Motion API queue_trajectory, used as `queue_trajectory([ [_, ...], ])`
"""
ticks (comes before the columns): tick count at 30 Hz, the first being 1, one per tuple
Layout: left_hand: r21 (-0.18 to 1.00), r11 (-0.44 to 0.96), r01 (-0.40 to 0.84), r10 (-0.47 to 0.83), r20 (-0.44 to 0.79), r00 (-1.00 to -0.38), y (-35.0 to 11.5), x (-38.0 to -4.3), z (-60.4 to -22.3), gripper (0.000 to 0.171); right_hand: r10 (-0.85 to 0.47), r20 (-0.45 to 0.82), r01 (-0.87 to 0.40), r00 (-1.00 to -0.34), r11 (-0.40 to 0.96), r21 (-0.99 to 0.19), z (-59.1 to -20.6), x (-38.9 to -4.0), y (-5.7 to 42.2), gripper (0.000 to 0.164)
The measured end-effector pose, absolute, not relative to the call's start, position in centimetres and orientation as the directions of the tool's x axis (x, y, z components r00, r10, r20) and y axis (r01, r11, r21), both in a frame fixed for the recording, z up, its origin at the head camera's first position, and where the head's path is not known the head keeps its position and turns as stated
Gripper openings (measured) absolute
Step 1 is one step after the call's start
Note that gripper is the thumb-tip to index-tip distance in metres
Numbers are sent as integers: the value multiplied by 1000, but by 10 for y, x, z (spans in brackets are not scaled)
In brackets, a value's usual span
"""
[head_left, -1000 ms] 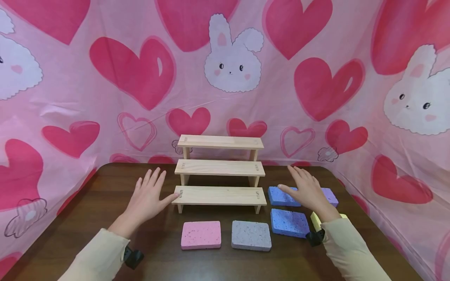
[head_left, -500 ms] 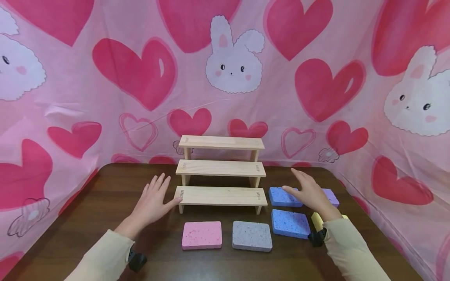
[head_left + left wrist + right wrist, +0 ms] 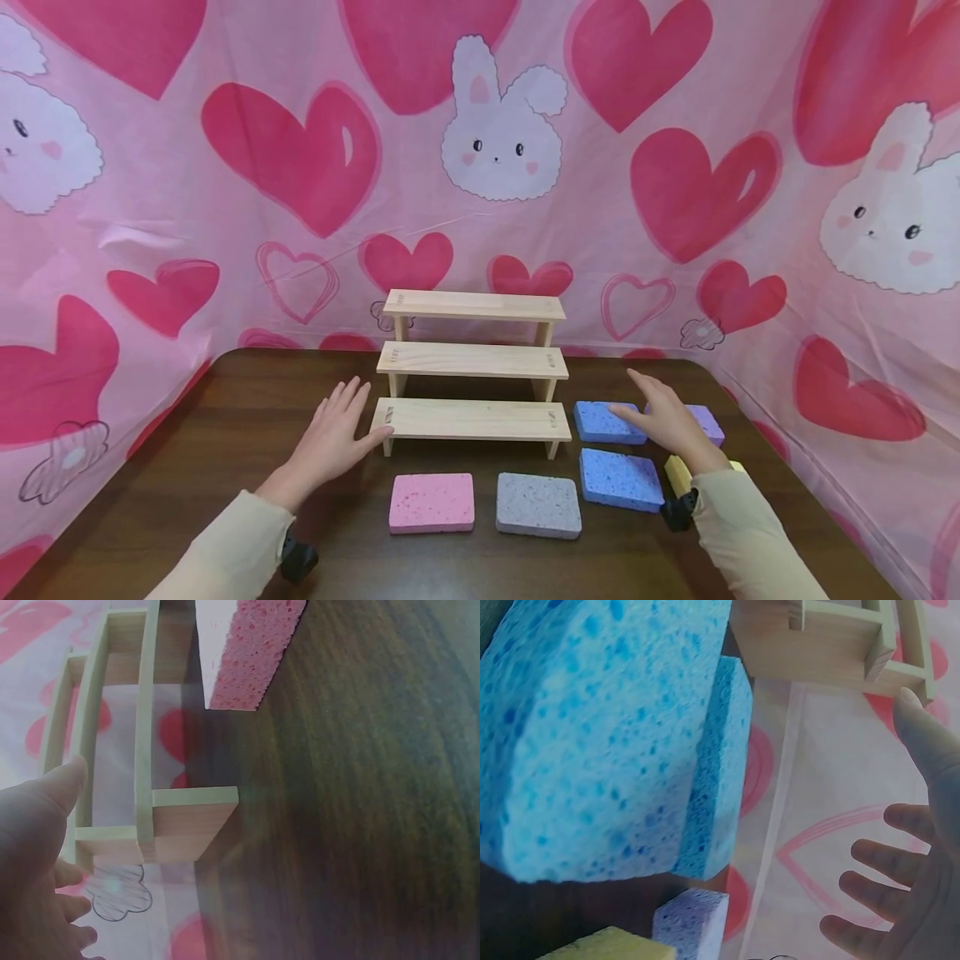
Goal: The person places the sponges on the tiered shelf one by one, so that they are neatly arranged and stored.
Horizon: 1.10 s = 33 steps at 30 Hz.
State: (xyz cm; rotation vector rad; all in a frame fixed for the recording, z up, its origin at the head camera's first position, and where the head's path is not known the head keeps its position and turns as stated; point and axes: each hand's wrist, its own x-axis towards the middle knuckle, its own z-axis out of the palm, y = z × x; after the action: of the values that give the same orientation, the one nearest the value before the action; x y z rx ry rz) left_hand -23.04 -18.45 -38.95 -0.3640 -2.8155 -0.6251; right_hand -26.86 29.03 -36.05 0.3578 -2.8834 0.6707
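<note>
A three-step wooden rack (image 3: 472, 419) stands at the middle of the table. To its left is my left hand (image 3: 327, 442), fingers spread and holding nothing, thumb tip near the lowest step's left end. My right hand (image 3: 670, 422) hovers over the sponges at the right, fingers extended and holding nothing. Two blue sponges (image 3: 619, 479) lie below and beside it. A purple sponge (image 3: 706, 423) and a yellow sponge (image 3: 678, 475) are partly hidden by the right hand and forearm. In front of the rack lie a pink sponge (image 3: 431, 503) and a grey sponge (image 3: 537, 505).
The dark wooden table (image 3: 247, 400) has rounded back corners. A pink cloth (image 3: 315, 167) with hearts and rabbits hangs behind it and along both sides. Black wrist cameras sit under both sleeves.
My left hand has shifted slightly right and down in the head view. My right hand has lowered a little, its fingers drawing closer together. The rack and sponges stay in place.
</note>
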Motion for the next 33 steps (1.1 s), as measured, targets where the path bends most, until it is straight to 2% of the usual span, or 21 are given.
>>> queue_trajectory([
  [7, 395, 874, 284, 187, 266, -946, -183, -230, -395, 86, -189, 158, -240, -969, 871, -429, -370, -271, 296, 84],
  [20, 384, 877, 289, 191, 272, -943, -179, -232, -403, 81, -236, 118, -263, -965, 837, -480, -388, -278, 303, 82],
  [33, 416, 851, 322, 233, 250, -940, -177, -233, -410, 81, -227, 9, -201, -974, 842, -501, -397, -284, 298, 85],
])
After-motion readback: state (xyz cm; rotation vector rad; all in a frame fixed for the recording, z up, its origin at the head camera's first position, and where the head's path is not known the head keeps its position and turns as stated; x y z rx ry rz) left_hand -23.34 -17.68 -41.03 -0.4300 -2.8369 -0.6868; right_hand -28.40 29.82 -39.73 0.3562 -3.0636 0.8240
